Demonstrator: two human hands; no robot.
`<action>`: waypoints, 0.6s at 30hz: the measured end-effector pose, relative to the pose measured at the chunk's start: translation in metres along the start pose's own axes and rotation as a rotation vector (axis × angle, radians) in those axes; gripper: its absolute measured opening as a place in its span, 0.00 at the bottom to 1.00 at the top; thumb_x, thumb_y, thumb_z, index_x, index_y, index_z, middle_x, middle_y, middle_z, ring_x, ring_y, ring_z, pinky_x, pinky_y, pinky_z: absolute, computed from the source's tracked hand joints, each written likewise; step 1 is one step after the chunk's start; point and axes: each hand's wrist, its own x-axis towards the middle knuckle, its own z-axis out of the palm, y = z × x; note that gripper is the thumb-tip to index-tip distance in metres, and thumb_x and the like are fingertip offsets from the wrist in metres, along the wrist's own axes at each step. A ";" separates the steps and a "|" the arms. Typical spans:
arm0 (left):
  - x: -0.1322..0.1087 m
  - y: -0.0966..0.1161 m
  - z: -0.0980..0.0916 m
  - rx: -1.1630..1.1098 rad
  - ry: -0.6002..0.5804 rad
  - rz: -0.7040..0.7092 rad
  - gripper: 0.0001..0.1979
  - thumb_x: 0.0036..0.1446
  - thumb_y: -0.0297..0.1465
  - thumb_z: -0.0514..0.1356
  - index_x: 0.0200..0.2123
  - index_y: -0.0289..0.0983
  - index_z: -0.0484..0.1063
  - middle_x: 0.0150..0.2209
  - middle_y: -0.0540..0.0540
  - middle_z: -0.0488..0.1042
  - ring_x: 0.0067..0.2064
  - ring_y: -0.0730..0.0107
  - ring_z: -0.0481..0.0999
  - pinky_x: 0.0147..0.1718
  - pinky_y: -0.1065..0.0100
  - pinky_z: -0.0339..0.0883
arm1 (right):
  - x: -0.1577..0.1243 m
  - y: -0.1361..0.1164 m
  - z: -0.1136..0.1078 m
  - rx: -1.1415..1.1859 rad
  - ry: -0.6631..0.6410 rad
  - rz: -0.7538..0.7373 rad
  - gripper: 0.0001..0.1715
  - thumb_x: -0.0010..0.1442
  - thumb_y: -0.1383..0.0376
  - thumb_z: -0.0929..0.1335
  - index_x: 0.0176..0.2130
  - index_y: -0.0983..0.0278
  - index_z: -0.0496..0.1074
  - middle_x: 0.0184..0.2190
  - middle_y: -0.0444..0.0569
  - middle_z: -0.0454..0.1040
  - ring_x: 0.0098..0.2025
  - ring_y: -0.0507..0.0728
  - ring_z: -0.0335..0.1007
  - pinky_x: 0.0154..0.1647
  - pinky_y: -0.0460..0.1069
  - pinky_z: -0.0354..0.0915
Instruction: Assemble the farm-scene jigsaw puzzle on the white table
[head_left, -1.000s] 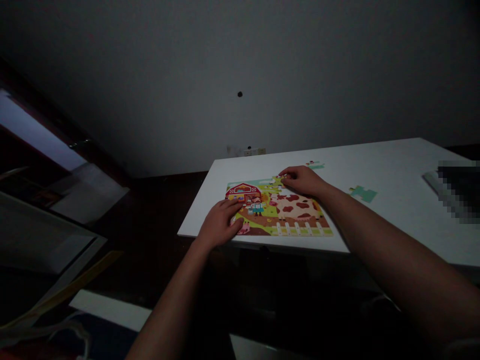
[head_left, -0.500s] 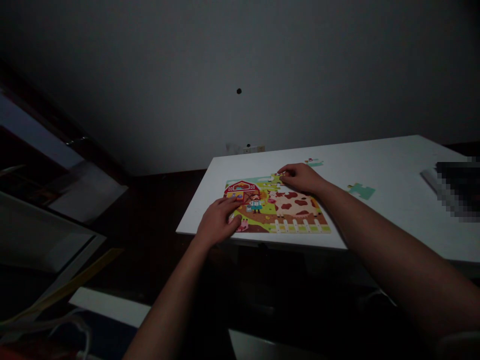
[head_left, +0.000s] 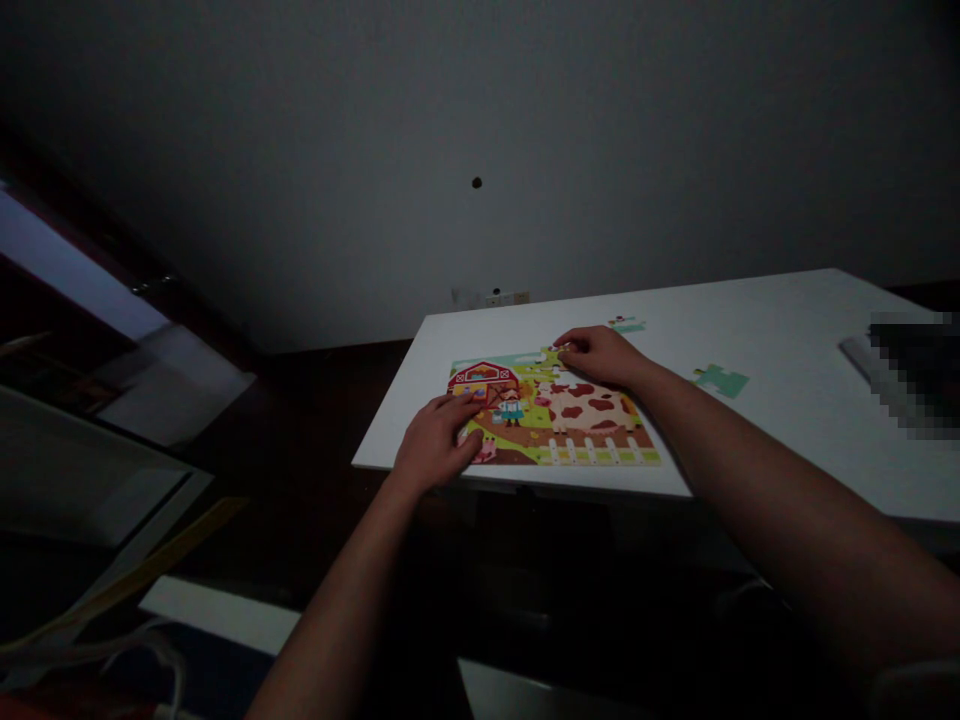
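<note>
A farm jigsaw puzzle (head_left: pixel 525 430) with a red barn, a farmer and a spotted cow lies flat near the table's front left edge. My left hand (head_left: pixel 439 440) rests on its left side, fingers apart over the barn's lower part. At the puzzle's top, my right hand (head_left: pixel 600 356) pinches a green puzzle piece (head_left: pixel 553 355) between thumb and fingers. Part of the upper right of the puzzle is hidden under that hand. Two loose pieces lie on the table: a teal one (head_left: pixel 721 380) right of my right forearm and a smaller one (head_left: pixel 628 325) behind my right hand.
The white table (head_left: pixel 795 330) stands close to a grey wall (head_left: pixel 337 180). A blurred-out dark object (head_left: pixel 915 370) is at the table's right side. On the lower left are a white board edge (head_left: pixel 221 610) and a pale cable (head_left: pixel 169 655).
</note>
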 end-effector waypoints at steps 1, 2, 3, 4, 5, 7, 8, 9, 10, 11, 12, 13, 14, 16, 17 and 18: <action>0.000 0.000 0.000 -0.002 -0.001 -0.003 0.27 0.66 0.35 0.64 0.67 0.44 0.79 0.68 0.45 0.78 0.69 0.47 0.74 0.69 0.42 0.69 | 0.000 -0.001 0.000 -0.004 0.001 0.001 0.22 0.61 0.58 0.73 0.50 0.64 0.87 0.36 0.55 0.85 0.36 0.60 0.77 0.39 0.55 0.67; 0.000 0.000 0.000 -0.004 -0.001 -0.006 0.27 0.66 0.35 0.64 0.67 0.44 0.79 0.68 0.46 0.78 0.69 0.47 0.74 0.69 0.42 0.69 | -0.001 -0.002 -0.001 -0.009 0.003 0.000 0.21 0.61 0.58 0.73 0.50 0.64 0.87 0.36 0.55 0.84 0.36 0.60 0.77 0.40 0.55 0.67; 0.000 0.001 -0.001 -0.006 -0.001 -0.007 0.27 0.66 0.35 0.64 0.67 0.44 0.79 0.68 0.45 0.78 0.69 0.47 0.74 0.70 0.43 0.69 | -0.001 -0.002 -0.001 -0.014 0.005 0.000 0.21 0.61 0.59 0.73 0.51 0.64 0.87 0.36 0.55 0.84 0.36 0.60 0.77 0.39 0.55 0.67; 0.000 0.001 -0.001 -0.007 -0.001 -0.005 0.27 0.66 0.35 0.64 0.67 0.43 0.79 0.68 0.45 0.78 0.69 0.47 0.74 0.70 0.43 0.69 | -0.001 -0.003 -0.001 -0.016 0.005 0.000 0.22 0.61 0.59 0.73 0.51 0.64 0.87 0.36 0.55 0.84 0.36 0.61 0.77 0.39 0.55 0.67; 0.000 0.001 -0.001 -0.007 -0.001 -0.003 0.27 0.66 0.35 0.64 0.67 0.42 0.79 0.68 0.45 0.78 0.69 0.47 0.73 0.70 0.43 0.68 | -0.001 -0.003 -0.001 -0.017 0.004 0.001 0.22 0.61 0.59 0.72 0.51 0.64 0.87 0.36 0.55 0.84 0.36 0.61 0.77 0.39 0.55 0.67; 0.000 0.001 -0.001 -0.008 -0.002 -0.002 0.27 0.65 0.35 0.64 0.67 0.42 0.78 0.69 0.44 0.78 0.69 0.47 0.73 0.70 0.43 0.69 | -0.001 -0.002 -0.001 -0.015 0.001 0.004 0.23 0.61 0.58 0.72 0.51 0.64 0.87 0.36 0.54 0.84 0.36 0.61 0.77 0.39 0.55 0.67; 0.000 0.000 -0.001 -0.009 -0.002 -0.004 0.28 0.65 0.35 0.65 0.67 0.42 0.78 0.69 0.44 0.78 0.69 0.47 0.73 0.70 0.43 0.69 | -0.001 -0.001 -0.001 -0.014 0.001 0.004 0.23 0.61 0.58 0.72 0.51 0.64 0.87 0.36 0.54 0.84 0.36 0.61 0.77 0.39 0.55 0.67; 0.000 0.000 -0.001 -0.008 -0.004 -0.008 0.28 0.65 0.35 0.65 0.67 0.42 0.78 0.69 0.45 0.77 0.69 0.47 0.73 0.69 0.43 0.69 | 0.000 -0.001 -0.001 -0.012 0.002 0.004 0.23 0.60 0.58 0.72 0.51 0.64 0.87 0.37 0.54 0.85 0.36 0.61 0.77 0.39 0.55 0.67; 0.000 0.000 0.000 -0.006 -0.005 -0.012 0.28 0.65 0.35 0.65 0.68 0.43 0.78 0.69 0.45 0.77 0.69 0.47 0.73 0.69 0.42 0.70 | 0.000 0.000 -0.001 -0.011 0.000 0.002 0.23 0.60 0.58 0.72 0.51 0.63 0.87 0.37 0.54 0.85 0.37 0.61 0.77 0.39 0.55 0.67; -0.001 0.000 0.000 -0.002 -0.008 -0.015 0.28 0.65 0.35 0.65 0.68 0.43 0.78 0.70 0.45 0.77 0.69 0.46 0.73 0.69 0.42 0.70 | 0.000 0.000 -0.001 -0.010 -0.002 0.000 0.23 0.60 0.58 0.72 0.51 0.63 0.87 0.37 0.55 0.85 0.37 0.61 0.77 0.39 0.55 0.68; -0.001 -0.001 0.000 0.002 -0.011 -0.015 0.28 0.66 0.35 0.64 0.68 0.44 0.78 0.70 0.45 0.76 0.70 0.46 0.72 0.69 0.41 0.70 | 0.000 0.001 -0.001 -0.009 -0.004 0.000 0.23 0.60 0.58 0.72 0.52 0.63 0.87 0.37 0.55 0.85 0.37 0.62 0.77 0.40 0.56 0.68; -0.001 -0.001 0.000 0.007 -0.014 -0.014 0.28 0.66 0.36 0.64 0.68 0.44 0.77 0.70 0.46 0.76 0.70 0.46 0.72 0.69 0.40 0.69 | 0.000 0.001 -0.001 -0.007 -0.007 -0.001 0.23 0.60 0.58 0.72 0.52 0.63 0.87 0.37 0.55 0.85 0.37 0.62 0.78 0.40 0.56 0.68; -0.001 -0.001 0.001 0.010 -0.016 -0.013 0.27 0.67 0.36 0.63 0.69 0.44 0.77 0.71 0.46 0.76 0.71 0.46 0.72 0.70 0.39 0.69 | 0.000 0.001 -0.001 -0.006 -0.009 -0.002 0.23 0.60 0.58 0.72 0.52 0.63 0.87 0.37 0.55 0.85 0.37 0.62 0.78 0.40 0.56 0.68; -0.001 -0.001 0.001 0.014 -0.014 -0.014 0.26 0.68 0.36 0.63 0.68 0.45 0.78 0.71 0.46 0.76 0.71 0.46 0.72 0.70 0.39 0.68 | 0.000 0.000 -0.002 -0.009 -0.010 -0.009 0.23 0.60 0.58 0.72 0.52 0.63 0.87 0.38 0.55 0.85 0.38 0.62 0.78 0.40 0.56 0.69; -0.002 -0.001 0.002 0.013 -0.012 -0.018 0.26 0.68 0.36 0.63 0.68 0.46 0.78 0.71 0.46 0.76 0.72 0.47 0.72 0.71 0.38 0.68 | 0.000 0.000 -0.002 -0.011 -0.009 -0.012 0.23 0.60 0.58 0.73 0.51 0.63 0.87 0.38 0.56 0.86 0.38 0.63 0.78 0.41 0.56 0.69; -0.002 -0.001 0.002 0.012 -0.011 -0.023 0.26 0.68 0.36 0.63 0.68 0.46 0.78 0.71 0.47 0.76 0.72 0.47 0.72 0.71 0.39 0.68 | 0.000 -0.001 -0.002 -0.015 -0.009 -0.013 0.23 0.60 0.58 0.73 0.51 0.63 0.87 0.38 0.56 0.86 0.38 0.63 0.78 0.41 0.56 0.69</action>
